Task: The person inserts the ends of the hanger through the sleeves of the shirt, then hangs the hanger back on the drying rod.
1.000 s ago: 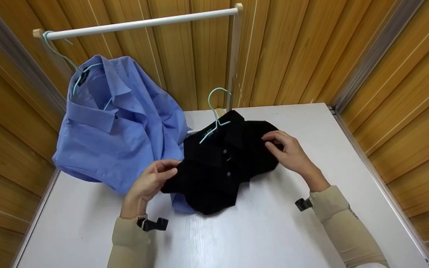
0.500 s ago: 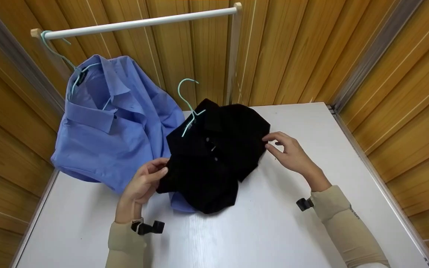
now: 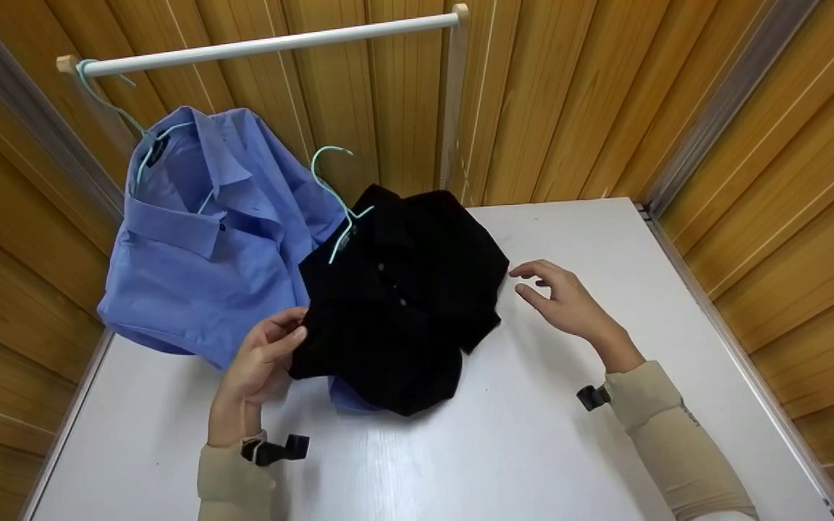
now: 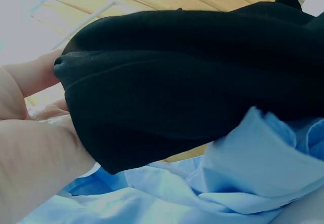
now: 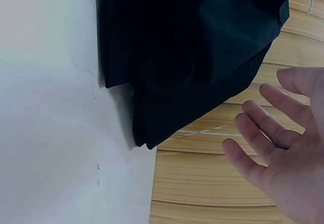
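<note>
A black short-sleeved shirt (image 3: 395,311) with a collar and buttons is on a pale green hanger (image 3: 349,215), whose hook sticks up from the neck, apart from the rack's bar. My left hand (image 3: 261,358) pinches the left sleeve edge between thumb and fingers; in the left wrist view the black cloth (image 4: 167,77) stretches away from it. Beside the other sleeve, my right hand (image 3: 565,304) has its fingers loosely spread. The right wrist view shows a gap between those fingers (image 5: 258,133) and the black cloth (image 5: 202,57).
A blue shirt (image 3: 243,289) hangs by another pale green hanger at the left end of the white rack bar (image 3: 272,46). Part of it lies behind the black shirt. The white table (image 3: 591,449) is bordered by wood-patterned walls (image 3: 562,94).
The black shirt and its hanger have shifted left with my left hand. My right hand has stayed nearly in place, and the sleeve that it touched has come away from its fingers.
</note>
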A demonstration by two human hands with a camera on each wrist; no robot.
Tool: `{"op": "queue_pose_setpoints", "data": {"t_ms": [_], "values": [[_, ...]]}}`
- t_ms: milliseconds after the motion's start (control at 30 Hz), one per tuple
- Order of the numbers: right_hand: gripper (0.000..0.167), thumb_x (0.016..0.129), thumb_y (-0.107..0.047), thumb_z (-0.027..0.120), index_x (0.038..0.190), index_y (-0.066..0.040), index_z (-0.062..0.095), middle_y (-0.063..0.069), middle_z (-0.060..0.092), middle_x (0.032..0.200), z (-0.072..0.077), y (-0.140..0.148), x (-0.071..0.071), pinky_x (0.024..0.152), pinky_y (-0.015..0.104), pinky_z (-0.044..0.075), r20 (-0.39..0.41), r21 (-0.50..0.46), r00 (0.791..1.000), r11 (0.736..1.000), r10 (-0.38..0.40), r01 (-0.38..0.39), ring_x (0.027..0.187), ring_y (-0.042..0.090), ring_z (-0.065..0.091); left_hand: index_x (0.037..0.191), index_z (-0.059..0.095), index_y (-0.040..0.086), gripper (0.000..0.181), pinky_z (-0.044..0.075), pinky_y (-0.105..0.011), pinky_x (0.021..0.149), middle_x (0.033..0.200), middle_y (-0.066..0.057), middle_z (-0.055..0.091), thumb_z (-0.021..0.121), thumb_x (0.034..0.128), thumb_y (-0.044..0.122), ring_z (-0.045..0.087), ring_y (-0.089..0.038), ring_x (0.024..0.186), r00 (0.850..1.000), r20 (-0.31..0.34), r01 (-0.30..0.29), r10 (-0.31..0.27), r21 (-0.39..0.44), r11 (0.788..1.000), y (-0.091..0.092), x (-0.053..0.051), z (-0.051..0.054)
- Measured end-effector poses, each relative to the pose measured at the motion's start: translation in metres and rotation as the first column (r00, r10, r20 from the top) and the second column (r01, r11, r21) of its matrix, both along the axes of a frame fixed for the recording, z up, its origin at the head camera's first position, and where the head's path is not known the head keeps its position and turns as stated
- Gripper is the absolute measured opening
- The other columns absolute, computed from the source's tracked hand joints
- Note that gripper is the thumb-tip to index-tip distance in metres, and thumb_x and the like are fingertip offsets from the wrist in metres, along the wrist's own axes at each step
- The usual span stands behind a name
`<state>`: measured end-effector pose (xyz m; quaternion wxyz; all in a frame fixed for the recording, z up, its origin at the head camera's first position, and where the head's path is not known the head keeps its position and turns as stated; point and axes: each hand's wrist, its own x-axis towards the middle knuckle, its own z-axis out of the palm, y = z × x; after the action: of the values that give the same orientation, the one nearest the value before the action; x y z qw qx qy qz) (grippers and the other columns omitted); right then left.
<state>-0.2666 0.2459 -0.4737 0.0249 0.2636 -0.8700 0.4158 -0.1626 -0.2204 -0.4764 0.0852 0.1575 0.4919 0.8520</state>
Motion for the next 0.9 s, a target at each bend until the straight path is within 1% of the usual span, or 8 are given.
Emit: {"op": "queue_pose_setpoints", "data": {"t_ms": [133, 267, 533, 667, 767, 900], "values": [[0.026, 0.103, -0.013, 0.064, 0.128, -0.004, 0.066, 0.011, 0.065, 0.127, 0.001, 0.000, 0.001, 0.101, 0.055, 0.046, 0.012, 0.013, 1.000, 1.000, 0.001, -0.001, 0.120, 0.032, 0.058, 0.122, 0.066, 0.003, 0.032, 0.055, -0.027, 0.080, 0.112, -0.007, 0.066, 0.044, 0.1035, -0.010, 0.064, -0.018, 0.096, 1.000, -0.023, -0.001, 0.001, -0.006, 1.000, -0.006, 0.003, 0.002], [0.027, 0.103, -0.013, 0.064, 0.129, -0.003, 0.065, 0.013, 0.065, 0.127, 0.000, 0.001, 0.002, 0.100, 0.056, 0.046, 0.025, 0.010, 1.000, 1.000, 0.006, -0.006, 0.121, 0.038, 0.058, 0.124, 0.065, 0.003, 0.032, 0.055, -0.027, 0.080, 0.113, -0.007, 0.066, 0.043, 0.1042, -0.010, 0.064, -0.018, 0.097, 0.999, -0.041, -0.007, 0.007, -0.001, 1.000, -0.011, 0.006, 0.005], [0.027, 0.104, -0.015, 0.064, 0.129, -0.004, 0.065, 0.008, 0.065, 0.127, -0.002, 0.002, 0.001, 0.099, 0.051, 0.047, 0.020, 0.017, 1.000, 1.000, 0.014, -0.014, 0.120, 0.036, 0.058, 0.123, 0.065, 0.004, 0.031, 0.054, -0.026, 0.075, 0.110, -0.007, 0.064, 0.044, 0.1048, -0.008, 0.062, -0.017, 0.092, 0.993, -0.082, -0.087, 0.081, -0.064, 0.994, -0.018, 0.012, 0.011], [0.029, 0.104, -0.015, 0.064, 0.130, -0.002, 0.064, 0.010, 0.065, 0.127, -0.003, 0.003, 0.001, 0.099, 0.052, 0.047, 0.027, 0.025, 0.999, 1.000, 0.017, -0.018, 0.121, 0.036, 0.058, 0.123, 0.066, 0.004, 0.033, 0.054, -0.025, 0.074, 0.108, -0.006, 0.064, 0.042, 0.1046, -0.010, 0.062, -0.016, 0.090, 0.990, -0.104, -0.102, 0.098, -0.043, 0.994, -0.021, 0.015, 0.013], [0.030, 0.104, -0.015, 0.063, 0.131, -0.001, 0.064, 0.011, 0.064, 0.129, -0.003, 0.003, 0.001, 0.100, 0.053, 0.046, 0.042, 0.038, 0.999, 0.999, 0.017, -0.018, 0.121, 0.033, 0.058, 0.122, 0.066, 0.004, 0.034, 0.054, -0.025, 0.074, 0.107, -0.007, 0.064, 0.041, 0.1042, -0.011, 0.062, -0.016, 0.090, 0.986, -0.119, -0.118, 0.115, -0.014, 0.993, -0.023, 0.018, 0.014], [0.031, 0.104, -0.015, 0.064, 0.131, -0.001, 0.063, 0.011, 0.064, 0.130, -0.005, 0.003, 0.001, 0.100, 0.056, 0.046, 0.052, 0.047, 0.998, 0.999, 0.018, -0.021, 0.121, 0.029, 0.058, 0.122, 0.066, 0.001, 0.035, 0.054, -0.025, 0.073, 0.105, -0.008, 0.064, 0.040, 0.1035, -0.013, 0.062, -0.016, 0.089, 0.977, -0.148, -0.150, 0.151, 0.020, 0.989, -0.027, 0.021, 0.017]]}}
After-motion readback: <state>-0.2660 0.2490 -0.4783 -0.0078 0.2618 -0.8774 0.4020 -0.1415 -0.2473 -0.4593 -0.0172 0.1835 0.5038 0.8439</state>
